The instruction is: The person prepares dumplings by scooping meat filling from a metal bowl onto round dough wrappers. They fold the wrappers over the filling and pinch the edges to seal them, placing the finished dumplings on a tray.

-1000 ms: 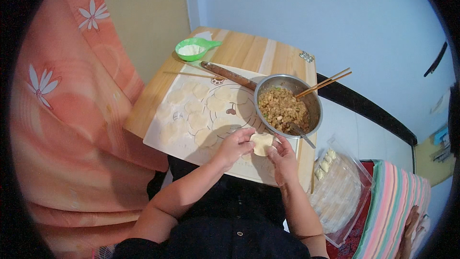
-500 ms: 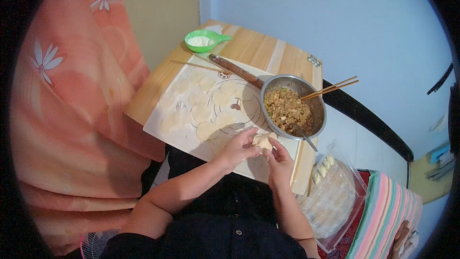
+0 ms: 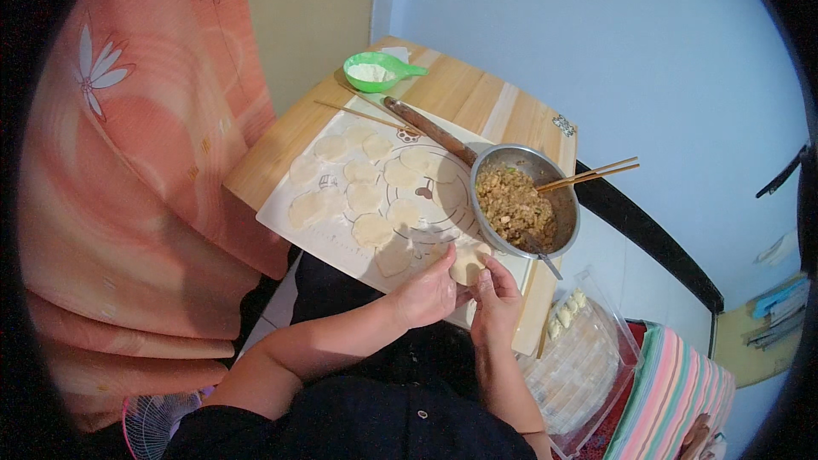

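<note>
Both hands' fingers, left hand and right hand, pinch a dumpling (apparently filled).

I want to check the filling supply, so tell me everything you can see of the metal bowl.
The metal bowl is round and looks like shiny steel. It stands upright on the wooden table, at the right edge of the white mat, and holds brown chopped filling. Chopsticks rest across its right rim; a utensil handle sticks out at its lower edge.

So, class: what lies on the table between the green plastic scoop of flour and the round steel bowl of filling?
In the head view, a brown wooden rolling pin lies slantwise between the green scoop and steel bowl.
</note>
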Available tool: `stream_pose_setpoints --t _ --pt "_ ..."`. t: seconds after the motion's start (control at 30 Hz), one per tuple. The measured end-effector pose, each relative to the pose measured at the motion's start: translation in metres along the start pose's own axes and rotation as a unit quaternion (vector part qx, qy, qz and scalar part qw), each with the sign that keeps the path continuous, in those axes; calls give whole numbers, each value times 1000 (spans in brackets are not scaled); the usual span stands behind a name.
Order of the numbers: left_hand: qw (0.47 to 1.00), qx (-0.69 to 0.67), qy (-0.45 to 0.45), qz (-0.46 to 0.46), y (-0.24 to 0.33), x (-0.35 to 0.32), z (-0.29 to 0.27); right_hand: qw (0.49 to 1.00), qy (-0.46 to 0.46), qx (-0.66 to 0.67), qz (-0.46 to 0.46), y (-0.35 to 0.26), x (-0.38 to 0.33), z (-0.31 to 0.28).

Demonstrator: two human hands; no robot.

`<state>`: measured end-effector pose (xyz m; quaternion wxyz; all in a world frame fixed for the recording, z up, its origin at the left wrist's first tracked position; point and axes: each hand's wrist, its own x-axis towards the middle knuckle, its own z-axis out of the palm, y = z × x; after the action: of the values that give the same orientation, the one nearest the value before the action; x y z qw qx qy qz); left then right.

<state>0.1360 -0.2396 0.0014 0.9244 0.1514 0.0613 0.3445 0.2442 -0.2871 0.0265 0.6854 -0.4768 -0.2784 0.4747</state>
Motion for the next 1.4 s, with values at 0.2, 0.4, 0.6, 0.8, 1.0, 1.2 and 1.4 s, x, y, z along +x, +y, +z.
stream_pose_setpoints --t 0.2,0.4,0.6,0.8,1.0,1.2,1.4 --pt "990 99 91 51 -10 3 1 999 25 -29 10 5 4 -12" --pt "983 62 167 37 0 -4 -5 983 17 -178 -43 -14 5 -50" --pt "979 33 196 54 25 -5 -6 826 79 -516 -215 -61 32 -72" --pt "965 47 252 60 39 -3 5 706 -84 -626 -321 -98 69 -56" --pt "961 61 264 62 53 -1 5 758 -46 -565 -322 -121 86 -70" --pt "967 68 240 50 59 4 10 728 -86 -606 -310 -112 84 -65" --pt "967 80 239 48 59 8 5 781 -117 -555 -261 -97 78 -72"
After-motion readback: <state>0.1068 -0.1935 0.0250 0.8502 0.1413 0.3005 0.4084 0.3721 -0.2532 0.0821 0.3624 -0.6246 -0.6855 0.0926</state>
